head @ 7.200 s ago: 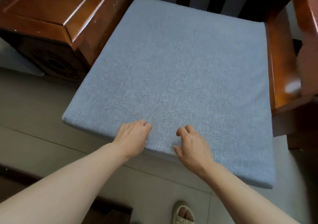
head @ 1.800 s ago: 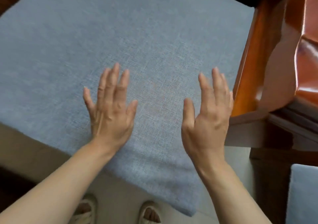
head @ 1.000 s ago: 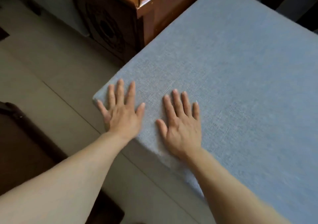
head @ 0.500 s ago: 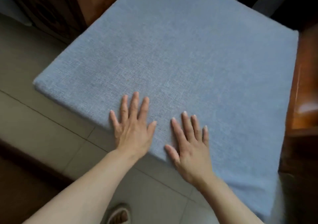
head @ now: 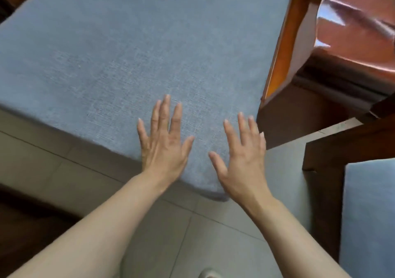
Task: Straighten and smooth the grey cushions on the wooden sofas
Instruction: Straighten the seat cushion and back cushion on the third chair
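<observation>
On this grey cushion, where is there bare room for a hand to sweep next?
The grey cushion lies bare from the left hand and right hand back to its far edge and leftwards. It is tight only at the near right corner, where the right hand is beside the wooden armrest.

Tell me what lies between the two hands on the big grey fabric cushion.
Head view: only bare grey cushion fabric lies between the left hand and right hand, near the cushion's front corner.

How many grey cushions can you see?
2. One big grey cushion lies under both flat hands, the left hand and the right hand. A second cushion peeks in at the lower right edge. More may lie outside the view.
</observation>
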A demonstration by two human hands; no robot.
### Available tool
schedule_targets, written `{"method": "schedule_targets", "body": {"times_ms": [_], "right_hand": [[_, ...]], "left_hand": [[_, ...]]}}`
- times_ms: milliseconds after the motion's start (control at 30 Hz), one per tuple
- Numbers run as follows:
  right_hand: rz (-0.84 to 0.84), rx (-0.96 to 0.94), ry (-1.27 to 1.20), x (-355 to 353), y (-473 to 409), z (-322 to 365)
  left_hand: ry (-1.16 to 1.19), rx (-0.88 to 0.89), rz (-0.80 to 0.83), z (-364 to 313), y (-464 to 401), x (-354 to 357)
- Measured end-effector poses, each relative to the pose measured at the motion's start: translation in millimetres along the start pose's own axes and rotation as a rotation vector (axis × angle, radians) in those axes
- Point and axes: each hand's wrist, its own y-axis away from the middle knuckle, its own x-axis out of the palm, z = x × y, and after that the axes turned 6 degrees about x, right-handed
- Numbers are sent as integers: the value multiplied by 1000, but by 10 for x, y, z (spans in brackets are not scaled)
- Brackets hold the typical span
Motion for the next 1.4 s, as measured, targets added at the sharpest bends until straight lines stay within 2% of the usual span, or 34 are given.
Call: {"method": "schedule_targets", "body": {"times_ms": [33,67,133,167,267,433,600,667,800,1000,1233,1400], "right_hand": [[-59,8,-42,-41,13,-98],[3,-5,-45,-7,44,-202],[371,-108,45,110,189,-370],[502,-153,91,168,238,-468],[524,-218,127,221,260,-624],[391,-204,96,299,339,-605],[225,-207,-38,485,384,-688],[139,-224,-112,567,411,-728],[-46,-281,-256,753,494,-805],[-271,-501,-325,972,440,-975],[-431,-676,-284,1071,299,-1039],[-498,-768,-308,1089,267,-1010]], "left_hand": [[0,3,2,-119,86,83],[-35,-17,77,-218,196,192],[-124,-83,208,-338,364,417],[-131,-119,209,-372,389,476],[-139,-116,212,-387,386,528],[-198,3,238,-306,452,468],[-210,50,158,-255,465,538],[-201,93,92,-229,468,585],[-138,229,-146,-127,503,735],[-167,352,-460,-37,437,938],[-130,419,-586,8,410,1000],[-119,551,-679,78,404,1018]]}}
